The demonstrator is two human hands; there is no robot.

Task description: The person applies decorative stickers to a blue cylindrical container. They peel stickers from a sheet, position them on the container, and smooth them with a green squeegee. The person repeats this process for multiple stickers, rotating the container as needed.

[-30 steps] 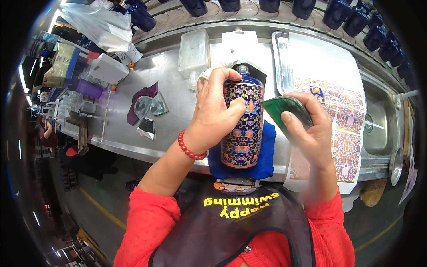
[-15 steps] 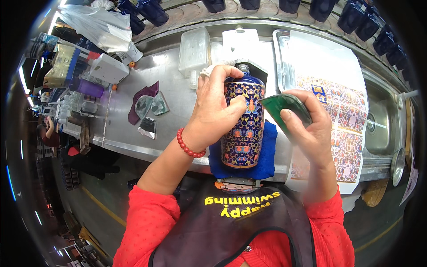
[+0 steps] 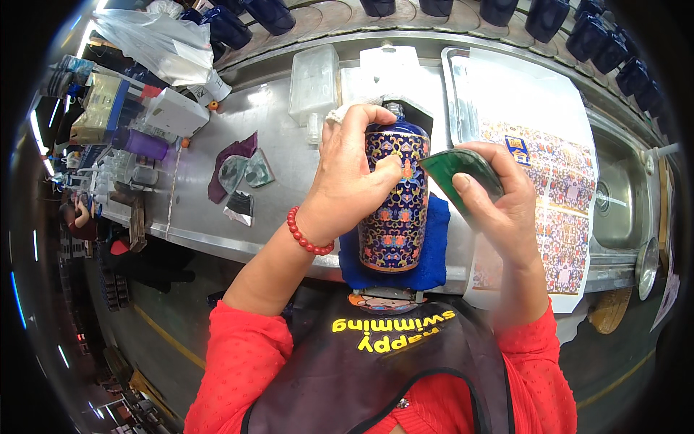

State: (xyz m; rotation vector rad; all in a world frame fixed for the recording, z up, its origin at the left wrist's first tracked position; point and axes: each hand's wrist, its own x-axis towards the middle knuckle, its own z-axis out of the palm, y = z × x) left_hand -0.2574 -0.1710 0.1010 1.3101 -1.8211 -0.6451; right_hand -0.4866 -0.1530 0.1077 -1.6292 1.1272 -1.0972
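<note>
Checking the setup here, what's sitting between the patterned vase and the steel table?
In the head view, a folded blue cloth lies under the vase, between it and the table.

steel workbench (image 3: 210, 217), inset sink (image 3: 614, 210), dark floor (image 3: 144, 325), yellow floor line (image 3: 170, 336)

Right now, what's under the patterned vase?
The vase stands on a folded blue cloth at the near edge of the metal table. The left hand grips its shoulder. The vase hides the cloth's middle, so anything beneath its base cannot be seen.
</note>
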